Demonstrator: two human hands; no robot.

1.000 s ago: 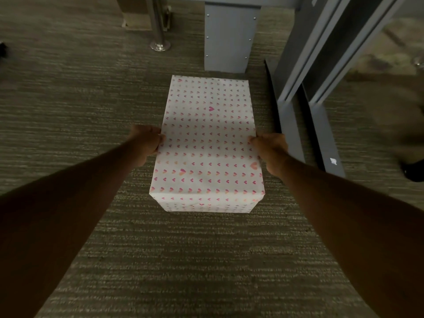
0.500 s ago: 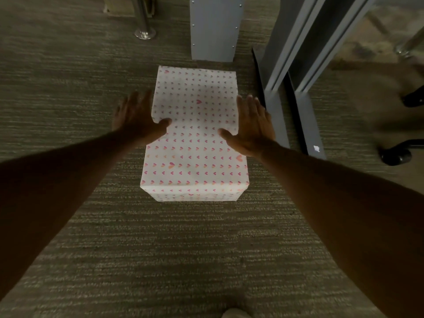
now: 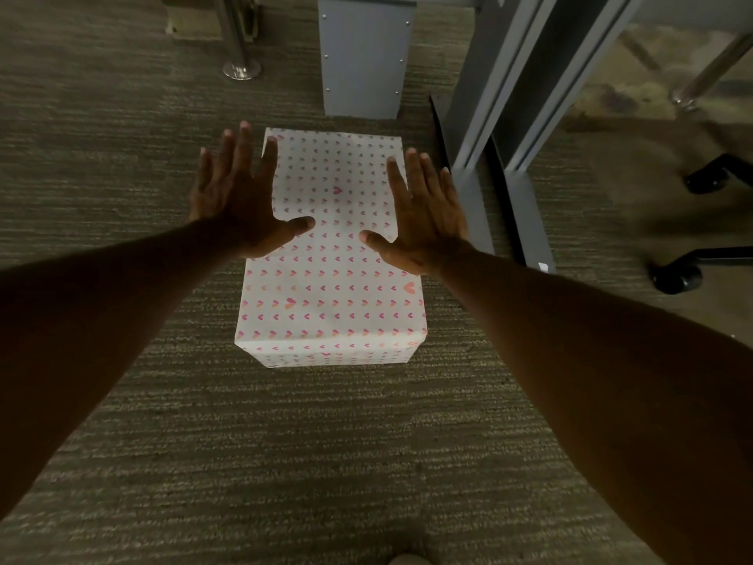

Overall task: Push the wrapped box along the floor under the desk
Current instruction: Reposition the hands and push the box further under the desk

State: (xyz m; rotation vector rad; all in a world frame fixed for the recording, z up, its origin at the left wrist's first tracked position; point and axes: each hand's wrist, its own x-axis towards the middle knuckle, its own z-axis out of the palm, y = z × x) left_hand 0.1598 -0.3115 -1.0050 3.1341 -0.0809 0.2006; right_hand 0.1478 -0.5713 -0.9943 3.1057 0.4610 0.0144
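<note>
step: pushing under the desk | wrapped box (image 3: 332, 254) is lying on the carpet (image 3: 285, 442), far end near the desk leg panel (image 3: 362, 55) | left hand (image 3: 240, 205) and right hand (image 3: 423, 222) are spreading open and flat, gripping nothing, along both long sides to keep it straight

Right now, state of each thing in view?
wrapped box: flat on the carpet, wrapping intact, just short of the grey desk panel.
left hand: open, fingers spread, no grip.
right hand: open, fingers spread, no grip.
chair base: on the floor, right.
</note>
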